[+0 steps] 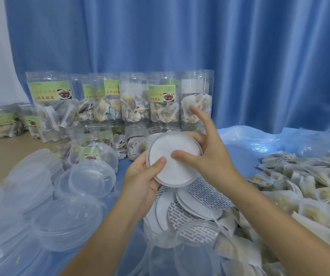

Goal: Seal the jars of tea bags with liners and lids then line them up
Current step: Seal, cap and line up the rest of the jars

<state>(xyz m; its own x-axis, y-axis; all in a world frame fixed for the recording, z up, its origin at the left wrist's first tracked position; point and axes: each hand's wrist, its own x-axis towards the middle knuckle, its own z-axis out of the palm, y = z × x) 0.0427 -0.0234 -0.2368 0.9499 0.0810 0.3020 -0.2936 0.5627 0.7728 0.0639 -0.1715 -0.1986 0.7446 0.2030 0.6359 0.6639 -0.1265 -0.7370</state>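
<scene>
While the left hand (140, 182) grips a clear lid (154, 177) by its lower edge, thumb on the white liner (173, 157) inside, the right hand (206, 152) presses the liner down with its thumb, fingers spread. I judge this an early step: loose liners (192, 202) and lids (80, 180) lie just below, and the filled jars (160, 102) behind on the surface stand open. Their green labels bear red Chinese characters, too blurred to read.
</scene>
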